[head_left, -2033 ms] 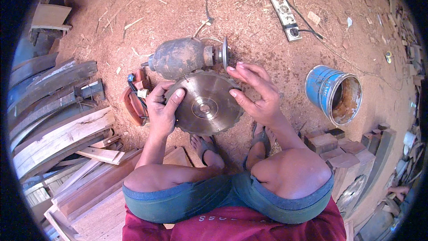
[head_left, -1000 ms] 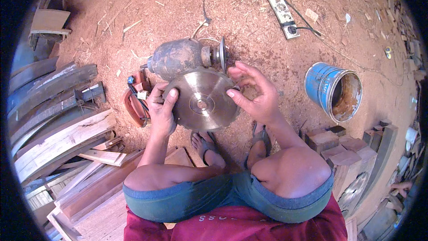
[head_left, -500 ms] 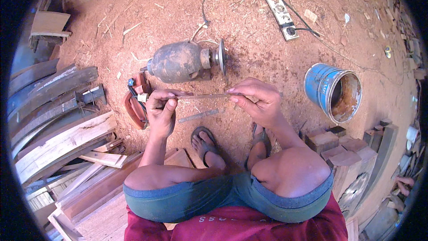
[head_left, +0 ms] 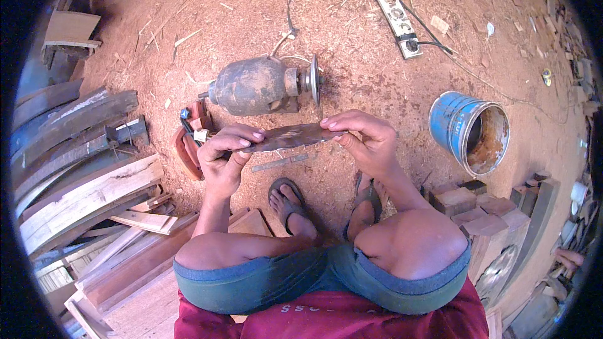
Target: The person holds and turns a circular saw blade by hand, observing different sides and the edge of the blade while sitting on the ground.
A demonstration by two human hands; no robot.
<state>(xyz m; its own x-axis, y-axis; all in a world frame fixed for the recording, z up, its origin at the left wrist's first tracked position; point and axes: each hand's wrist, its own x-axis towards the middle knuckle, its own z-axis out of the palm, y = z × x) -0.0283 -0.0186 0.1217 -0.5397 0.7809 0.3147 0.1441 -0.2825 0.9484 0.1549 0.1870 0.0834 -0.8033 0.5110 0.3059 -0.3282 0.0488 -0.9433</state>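
A thin, dark metal blade [head_left: 292, 137] with a worn, shiny patch spans the space between my two hands, its broad face turned up. My left hand [head_left: 226, 154] pinches its left end between thumb and fingers. At the other end, my right hand [head_left: 364, 138] grips it the same way. Just beyond the blade lies a dusty electric motor [head_left: 248, 85] with a grinding disc [head_left: 315, 80] on its right-hand shaft. A narrow slotted metal strip [head_left: 281, 162] rests on the ground below the blade, near my feet.
An orange hand-held power tool [head_left: 188, 144] lies left of the motor. At the right stands a tilted blue metal bucket [head_left: 468, 129]. A power strip [head_left: 398, 22] and cables cross the far ground. Planks [head_left: 88, 191] pile up at left, wood blocks [head_left: 455, 201] at right.
The blade has been tipped from edge-on so its broad face shows. My left hand has turned with it and shifted slightly left; my right hand keeps its hold.
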